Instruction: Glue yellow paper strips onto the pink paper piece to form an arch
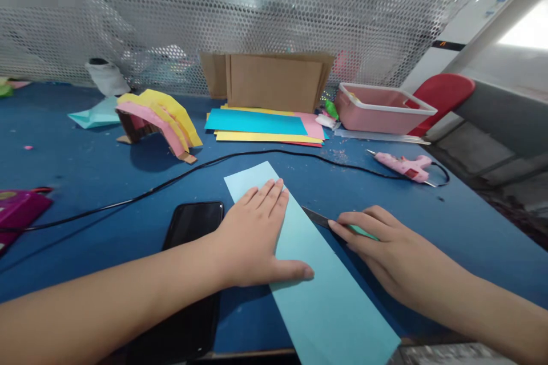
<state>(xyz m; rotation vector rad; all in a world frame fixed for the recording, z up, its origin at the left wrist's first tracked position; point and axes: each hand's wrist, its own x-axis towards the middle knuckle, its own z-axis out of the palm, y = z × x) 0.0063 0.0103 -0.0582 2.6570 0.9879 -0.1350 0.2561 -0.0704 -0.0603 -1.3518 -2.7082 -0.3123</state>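
Note:
A long light-blue sheet of paper (317,262) lies slanted on the table. My left hand (259,234) presses flat on its upper part, fingers stretched out and thumb spread across the sheet. At the paper's right edge, my right hand (381,245) grips what look like green-handled scissors (315,217), their dark blade pointing up and left. The fingers cover most of the handle. Beneath my left forearm is a black phone (194,222), partly hidden.
A black cord (265,151) crosses the blue table (85,182) to a pink glue gun (402,165). Behind are coloured sheets (257,122), brown cardboard (274,80), a pink basket (381,108) and a pink-and-yellow arch (158,117). A magenta object (21,211) sits left.

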